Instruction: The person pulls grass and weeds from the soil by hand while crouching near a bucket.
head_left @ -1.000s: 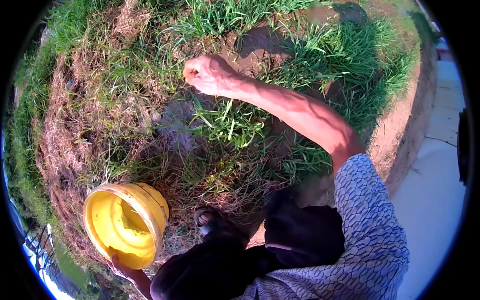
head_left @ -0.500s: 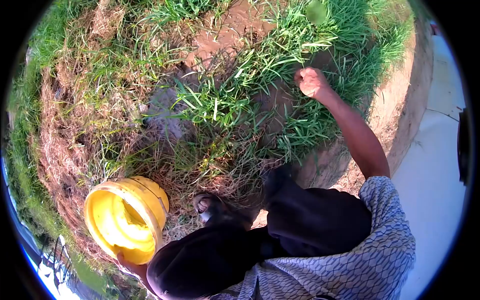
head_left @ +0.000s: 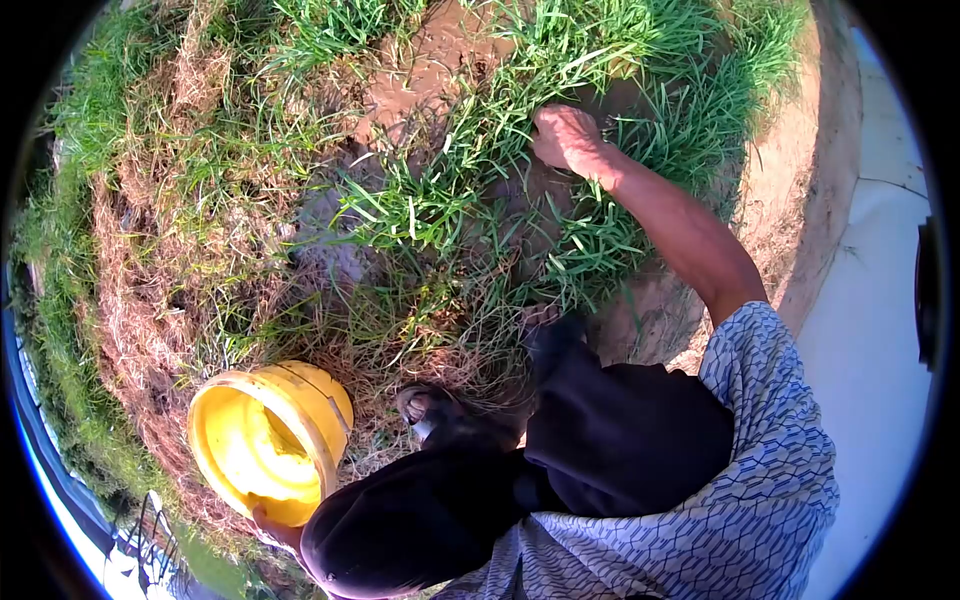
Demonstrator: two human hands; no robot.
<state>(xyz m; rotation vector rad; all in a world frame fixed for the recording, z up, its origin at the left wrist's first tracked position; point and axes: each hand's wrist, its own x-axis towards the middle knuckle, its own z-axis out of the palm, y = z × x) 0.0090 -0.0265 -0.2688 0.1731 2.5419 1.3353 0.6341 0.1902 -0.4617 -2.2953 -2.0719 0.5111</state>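
A yellow bucket (head_left: pixel 318 398) is tilted at the lower left, its mouth facing up toward me. My left hand (head_left: pixel 277 530) grips its lower rim, the fingertips inside and the rest partly hidden by my knee. Bright sun lights the bucket's inside, and I cannot make out any contents. Out ahead, my right hand (head_left: pixel 568 138) is closed above the green grass (head_left: pixel 420 212), beside a muddy wet patch (head_left: pixel 610 100). Its fingertips are turned away, so whatever they may hold is hidden.
Dry straw-like grass (head_left: pixel 150 320) covers the left side. Bare mud (head_left: pixel 430 75) shows at the top. On the right runs a dirt ridge (head_left: pixel 790 180) with a pale sheet-like surface (head_left: pixel 880 330) beyond. My sandalled foot (head_left: pixel 415 403) stands near the bucket.
My right hand has moved left and slightly up over the grass, staying closed. The bucket, with my left hand on its rim, appears slightly farther right in view.
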